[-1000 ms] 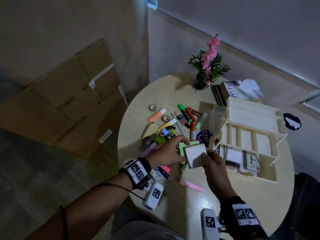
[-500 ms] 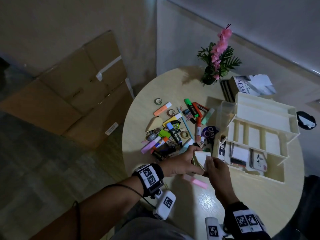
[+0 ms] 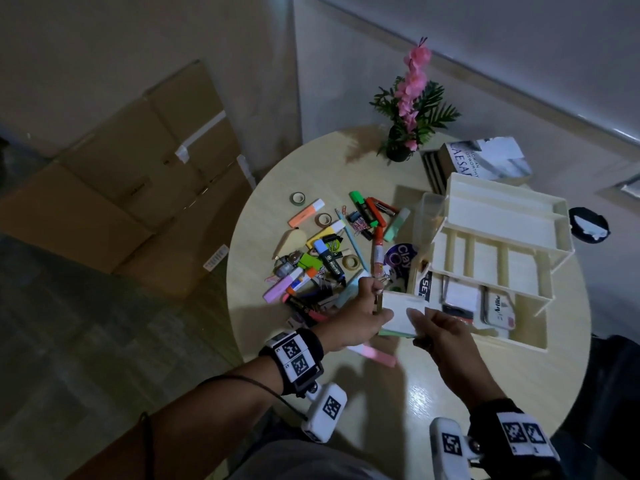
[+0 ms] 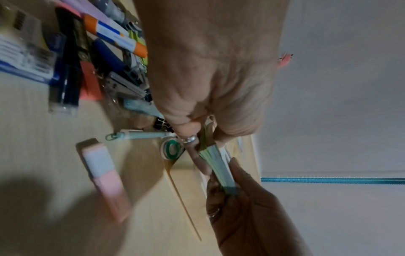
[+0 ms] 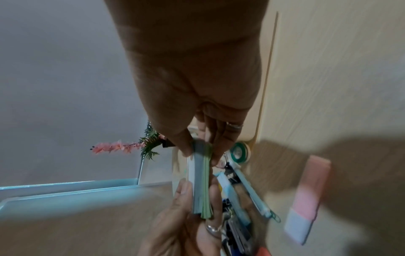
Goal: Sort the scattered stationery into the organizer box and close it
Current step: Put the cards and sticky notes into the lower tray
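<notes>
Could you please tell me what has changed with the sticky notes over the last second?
Both hands, left hand and right hand, have carried the sticky note pads toward the organizer box and tilted them flatter. Both still grip them. The pink highlighter stays put.

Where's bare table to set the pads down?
Free: the near table strip below both hands, between pink eraser and organizer box; also the far strip between tape roll and flower pot. Crowded: the stationery pile left of the box.
</notes>
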